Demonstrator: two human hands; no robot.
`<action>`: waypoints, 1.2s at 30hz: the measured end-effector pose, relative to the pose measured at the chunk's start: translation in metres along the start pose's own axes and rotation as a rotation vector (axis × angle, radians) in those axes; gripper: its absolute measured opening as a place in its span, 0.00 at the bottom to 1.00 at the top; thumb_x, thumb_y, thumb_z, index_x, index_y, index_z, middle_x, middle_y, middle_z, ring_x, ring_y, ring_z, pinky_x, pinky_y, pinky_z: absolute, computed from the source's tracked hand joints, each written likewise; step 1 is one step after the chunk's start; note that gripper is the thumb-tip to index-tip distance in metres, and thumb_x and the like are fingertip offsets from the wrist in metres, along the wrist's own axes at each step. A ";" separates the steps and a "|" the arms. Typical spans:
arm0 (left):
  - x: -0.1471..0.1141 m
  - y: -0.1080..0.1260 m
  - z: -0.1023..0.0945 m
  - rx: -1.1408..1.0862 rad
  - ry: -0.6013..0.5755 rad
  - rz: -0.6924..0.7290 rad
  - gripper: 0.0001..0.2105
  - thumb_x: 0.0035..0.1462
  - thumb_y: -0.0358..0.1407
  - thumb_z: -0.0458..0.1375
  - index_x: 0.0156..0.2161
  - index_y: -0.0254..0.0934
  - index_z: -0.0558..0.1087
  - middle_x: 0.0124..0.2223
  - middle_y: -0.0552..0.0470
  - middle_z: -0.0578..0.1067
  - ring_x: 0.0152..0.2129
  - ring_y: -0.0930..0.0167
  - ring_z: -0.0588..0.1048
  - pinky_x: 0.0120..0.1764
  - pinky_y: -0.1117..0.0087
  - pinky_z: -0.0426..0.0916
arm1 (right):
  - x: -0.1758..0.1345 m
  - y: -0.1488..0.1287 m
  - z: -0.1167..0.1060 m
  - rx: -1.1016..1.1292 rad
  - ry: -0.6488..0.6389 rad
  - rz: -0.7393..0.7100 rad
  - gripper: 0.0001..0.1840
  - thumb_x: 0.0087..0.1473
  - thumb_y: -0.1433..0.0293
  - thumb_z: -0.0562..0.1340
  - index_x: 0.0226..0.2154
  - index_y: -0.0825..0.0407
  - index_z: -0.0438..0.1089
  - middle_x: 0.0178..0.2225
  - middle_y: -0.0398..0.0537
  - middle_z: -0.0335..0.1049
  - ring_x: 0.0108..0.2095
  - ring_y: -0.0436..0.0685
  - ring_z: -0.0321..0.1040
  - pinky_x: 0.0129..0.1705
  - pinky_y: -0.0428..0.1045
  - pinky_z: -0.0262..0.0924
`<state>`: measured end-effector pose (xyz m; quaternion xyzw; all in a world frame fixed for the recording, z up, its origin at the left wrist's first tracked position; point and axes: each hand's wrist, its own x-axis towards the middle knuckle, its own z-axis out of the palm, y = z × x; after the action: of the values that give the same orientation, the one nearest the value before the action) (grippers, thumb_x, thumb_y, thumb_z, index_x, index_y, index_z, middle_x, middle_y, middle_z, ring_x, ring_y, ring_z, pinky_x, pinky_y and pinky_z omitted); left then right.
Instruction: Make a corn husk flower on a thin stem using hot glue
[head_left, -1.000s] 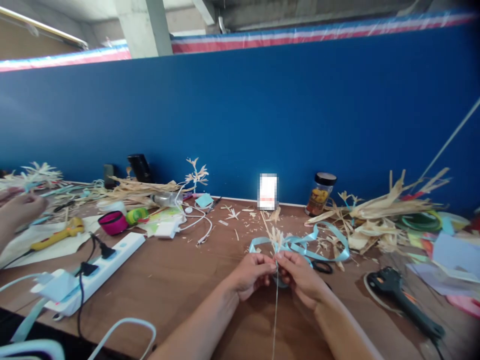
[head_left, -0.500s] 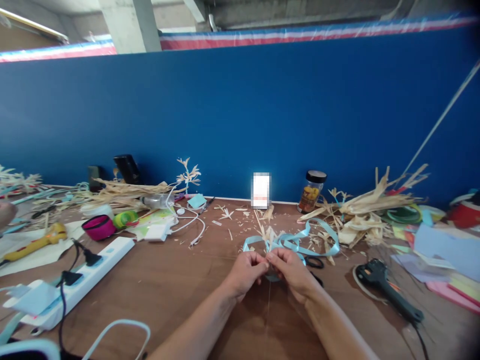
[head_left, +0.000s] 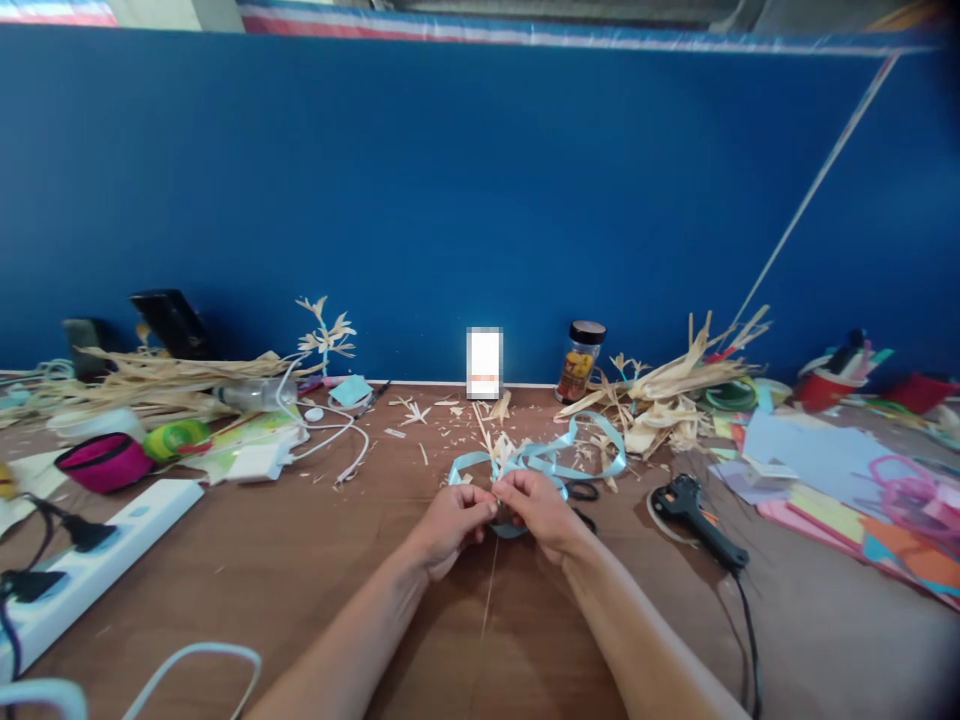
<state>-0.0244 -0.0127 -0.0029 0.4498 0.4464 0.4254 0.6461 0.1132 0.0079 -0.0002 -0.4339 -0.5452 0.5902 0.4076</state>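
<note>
My left hand (head_left: pixel 454 520) and my right hand (head_left: pixel 534 508) meet above the table in front of me, both pinched, fingertips nearly touching. Just past the fingertips, pale strips of dried husk (head_left: pixel 503 452) stick up in a small flower-like bunch, its base hidden by my fingers. A shiny light blue ribbon (head_left: pixel 616 462) runs in loose loops from this bunch to both sides. Beside my right hand, black scissor handles (head_left: pixel 583 491) show partly. A thin pale line runs down from between my hands; whether it is thread I cannot tell.
A black glue gun (head_left: pixel 701 525) lies right, its cord trailing forward. A white power strip (head_left: pixel 97 560) with black plugs lies left. Husk piles (head_left: pixel 667 395), a lidded jar (head_left: pixel 580 362), a husk flower stem (head_left: pixel 326 335) and coloured paper (head_left: pixel 817 460) line the back and right.
The view has turned right and tilted down, so things appear further left and higher, and a red pen cup shows at right. My hands keep the same pinch at the husk bunch.
</note>
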 end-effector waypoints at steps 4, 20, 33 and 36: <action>0.001 0.000 -0.003 0.136 0.001 0.030 0.11 0.40 0.39 0.60 0.22 0.31 0.67 0.19 0.58 0.64 0.12 0.83 0.56 0.15 0.79 0.47 | -0.002 -0.002 -0.001 -0.014 -0.034 -0.031 0.12 0.42 0.63 0.61 0.20 0.55 0.63 0.15 0.37 0.57 0.16 0.43 0.49 0.19 0.42 0.44; 0.002 -0.001 -0.006 0.200 -0.007 0.011 0.12 0.39 0.41 0.60 0.20 0.32 0.66 0.16 0.60 0.62 0.11 0.82 0.55 0.15 0.78 0.47 | -0.001 0.001 -0.004 -0.079 -0.086 -0.053 0.13 0.44 0.61 0.60 0.21 0.55 0.64 0.17 0.39 0.60 0.17 0.45 0.51 0.20 0.42 0.46; -0.001 0.000 0.012 0.193 0.205 0.071 0.11 0.37 0.39 0.61 0.22 0.32 0.68 0.17 0.58 0.65 0.12 0.81 0.57 0.15 0.79 0.51 | 0.007 0.012 -0.007 -0.346 0.138 -0.183 0.10 0.44 0.63 0.58 0.22 0.54 0.66 0.20 0.42 0.65 0.22 0.49 0.59 0.25 0.44 0.53; -0.001 -0.001 0.011 0.219 0.215 0.068 0.12 0.37 0.40 0.62 0.22 0.31 0.69 0.18 0.56 0.67 0.13 0.81 0.58 0.15 0.79 0.49 | 0.006 0.012 -0.007 -0.345 0.143 -0.180 0.09 0.43 0.64 0.59 0.21 0.54 0.65 0.20 0.42 0.65 0.22 0.49 0.60 0.25 0.45 0.54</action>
<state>-0.0139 -0.0161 -0.0015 0.4842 0.5412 0.4413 0.5271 0.1184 0.0150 -0.0128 -0.4875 -0.6445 0.4168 0.4161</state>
